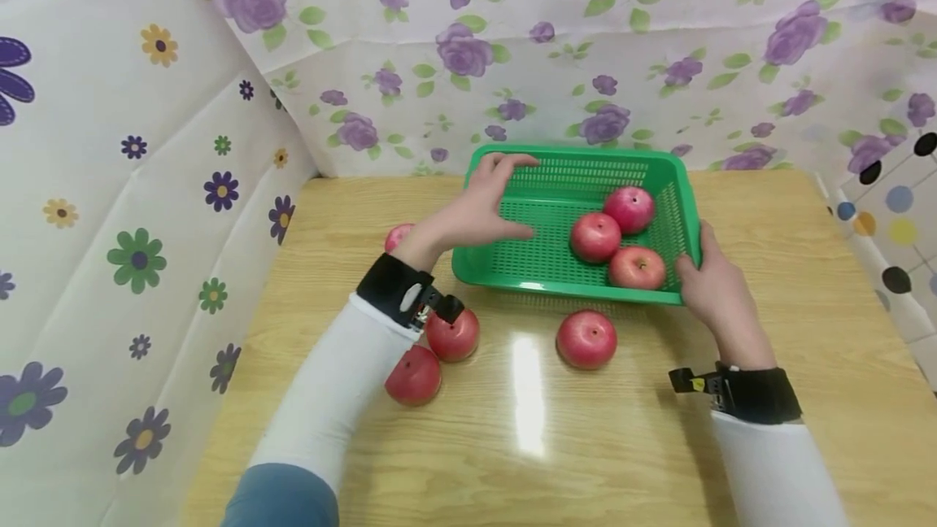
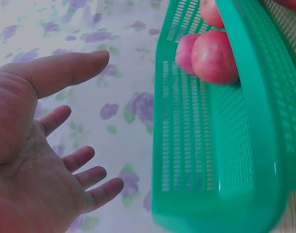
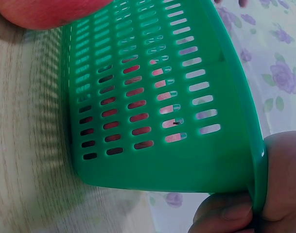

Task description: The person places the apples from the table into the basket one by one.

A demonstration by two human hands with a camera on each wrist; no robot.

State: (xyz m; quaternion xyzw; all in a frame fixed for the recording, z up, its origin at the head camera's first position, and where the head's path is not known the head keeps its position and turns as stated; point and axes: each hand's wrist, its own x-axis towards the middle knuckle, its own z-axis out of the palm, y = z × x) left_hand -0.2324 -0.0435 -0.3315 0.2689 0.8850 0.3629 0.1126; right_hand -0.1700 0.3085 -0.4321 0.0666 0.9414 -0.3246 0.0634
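A green plastic basket (image 1: pixel 542 291) with slotted walls stands on the table and holds a few apples (image 1: pixel 596 237) toward its right end. My right hand (image 1: pixel 721 291) grips the basket's right end, thumb over the rim; the right wrist view shows fingers (image 3: pixel 225 213) below that rim. Over the basket's left end hangs my left hand (image 1: pixel 483 206), fingers spread and holding nothing. In the left wrist view its open palm (image 2: pixel 36 179) is apart from the basket. One apple (image 1: pixel 586 339) lies in front of the basket.
Left of the basket, near my left forearm, lie two apples (image 1: pixel 453 334) together and another apple (image 1: pixel 398 237) partly hidden by the wrist. Flowered cloth (image 1: pixel 410 80) hangs behind and left of the wooden table (image 1: pixel 483 462). A dotted cloth (image 1: pixel 896 226) is at the right.
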